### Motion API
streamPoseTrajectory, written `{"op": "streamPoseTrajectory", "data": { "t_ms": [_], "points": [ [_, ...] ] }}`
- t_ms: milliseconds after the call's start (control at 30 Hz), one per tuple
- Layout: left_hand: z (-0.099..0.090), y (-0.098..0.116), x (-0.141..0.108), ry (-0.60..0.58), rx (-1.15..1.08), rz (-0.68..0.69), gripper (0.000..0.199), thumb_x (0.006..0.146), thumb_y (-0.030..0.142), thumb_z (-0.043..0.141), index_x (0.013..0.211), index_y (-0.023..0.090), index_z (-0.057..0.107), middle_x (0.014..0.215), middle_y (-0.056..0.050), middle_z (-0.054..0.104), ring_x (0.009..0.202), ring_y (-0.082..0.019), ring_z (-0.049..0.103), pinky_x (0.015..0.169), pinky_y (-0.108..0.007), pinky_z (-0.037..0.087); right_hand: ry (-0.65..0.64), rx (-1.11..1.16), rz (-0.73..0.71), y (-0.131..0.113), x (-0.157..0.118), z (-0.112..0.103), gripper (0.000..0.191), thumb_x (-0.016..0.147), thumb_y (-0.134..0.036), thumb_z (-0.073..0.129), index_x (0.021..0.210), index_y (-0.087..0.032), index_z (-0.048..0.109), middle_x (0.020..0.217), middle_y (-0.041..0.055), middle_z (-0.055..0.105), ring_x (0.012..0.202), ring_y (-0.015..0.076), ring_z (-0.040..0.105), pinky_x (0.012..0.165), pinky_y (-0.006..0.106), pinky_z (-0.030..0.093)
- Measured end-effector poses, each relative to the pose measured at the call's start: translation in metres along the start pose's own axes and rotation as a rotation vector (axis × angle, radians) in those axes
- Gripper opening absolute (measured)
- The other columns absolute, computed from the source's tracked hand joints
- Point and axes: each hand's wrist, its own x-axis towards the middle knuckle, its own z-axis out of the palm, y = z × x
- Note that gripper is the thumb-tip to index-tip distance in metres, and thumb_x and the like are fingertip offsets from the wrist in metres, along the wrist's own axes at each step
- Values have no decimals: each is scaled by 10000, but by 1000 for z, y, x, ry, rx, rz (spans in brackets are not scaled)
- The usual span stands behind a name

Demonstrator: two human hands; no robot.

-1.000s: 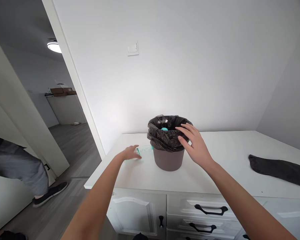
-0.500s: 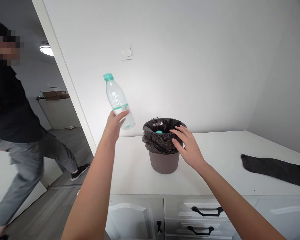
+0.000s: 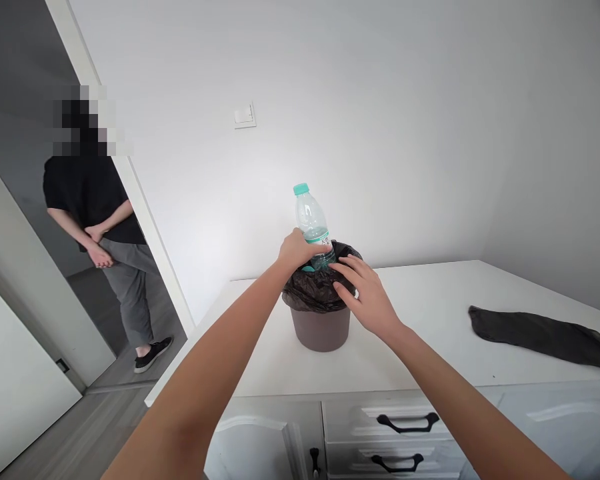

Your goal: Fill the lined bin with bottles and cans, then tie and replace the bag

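My left hand is closed around a clear plastic bottle with a teal cap and a white and teal label. The bottle stands nearly upright, leaning a little left, its lower end inside the mouth of a small brown trash bin. A black trash bag lines the bin and folds over its rim. Something teal shows inside the bin beside the bottle, mostly hidden by my left hand. At the bin's right side, my right hand has its fingers apart and lies over the bag's edge, holding nothing.
The bin stands on a white cabinet top against the wall. A folded black bag lies at the right. Drawers with black handles are below. A person stands beyond the doorway at the left, hands behind the back.
My left hand has brought the bottle right and down, from beside the bin into its mouth. My right hand stays at the bin's rim. The person has moved farther through the doorway.
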Motion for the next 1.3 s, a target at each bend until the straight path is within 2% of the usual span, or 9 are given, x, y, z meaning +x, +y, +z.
{"op": "streamPoseTrajectory", "data": {
  "t_ms": [167, 333, 500, 600, 767, 933, 1067, 1200, 1300],
  "points": [
    [2, -6, 23, -76, 97, -39, 913, 583, 517, 881, 1312, 122, 499, 1352, -221, 623, 1199, -371, 612, 856, -376, 489, 19, 3, -37, 0, 6, 0, 373, 1011, -408, 447, 1319, -317, 636, 1448, 63, 585, 1455, 328, 423, 1201, 614, 341],
    [-20, -26, 31, -166, -100, -56, 1148, 532, 617, 897, 1480, 190, 410, 1454, -206, 562, 1264, -393, 586, 944, -415, 501, -67, 10, -60, -5, 11, -11, 372, 1011, -444, 477, 1326, -346, 650, 1417, 50, 621, 1421, 334, 477, 1225, 641, 302],
    [-43, -49, -28, -22, -276, -127, 749, 771, 605, 746, 1437, 360, 509, 1604, -71, 443, 1512, -357, 338, 1150, -434, 376, 54, 117, 78, 4, 7, -24, 422, 977, -554, 494, 1324, -375, 655, 1492, 52, 559, 1419, 337, 477, 1154, 586, 430],
    [-40, -67, -57, 42, -373, -288, 638, 849, 646, 640, 1399, 339, 545, 1601, -69, 445, 1499, -335, 369, 1166, -426, 369, 143, 241, 244, 33, 3, -23, 492, 964, -611, 477, 1370, -365, 604, 1484, 70, 563, 1385, 325, 513, 1102, 544, 487],
    [-22, -103, -58, -75, -664, -507, 528, 837, 676, 642, 1068, 206, 709, 1157, -128, 723, 1097, -287, 677, 937, -369, 565, -115, 736, 652, 81, 9, -10, 547, 933, -709, 443, 1092, -251, 696, 1066, 138, 724, 965, 296, 716, 804, 465, 629],
    [-17, -118, -49, -128, -888, -589, 215, 834, 393, 767, 855, 185, 717, 866, -49, 704, 739, -152, 659, 728, -255, 583, -257, 1131, 1085, 83, 24, 0, 391, 895, -594, 634, 819, -211, 617, 824, 77, 650, 675, 164, 636, 627, 297, 609],
    [-26, -116, -45, -105, -953, -597, 31, 853, 174, 716, 825, 178, 705, 776, -44, 684, 669, -137, 642, 662, -234, 572, -232, 1189, 1154, 81, 35, -1, 183, 918, -273, 676, 769, -212, 588, 761, 28, 601, 625, 119, 599, 609, 240, 591],
    [-41, -109, -39, -15, -1002, -559, 91, 892, 130, 653, 834, 181, 702, 772, -37, 694, 662, -114, 640, 650, -204, 566, -233, 1117, 1038, 83, 49, -11, 122, 953, -223, 614, 833, -209, 624, 805, 63, 645, 727, 171, 676, 728, 338, 639],
    [-48, -98, -36, 67, -1038, -501, 110, 890, 117, 642, 822, 180, 701, 774, -31, 701, 676, -109, 641, 687, -197, 573, -169, 1109, 1074, 80, 62, -21, 114, 961, -170, 564, 876, -184, 638, 818, 81, 683, 749, 166, 694, 745, 321, 636]
  ]
}}
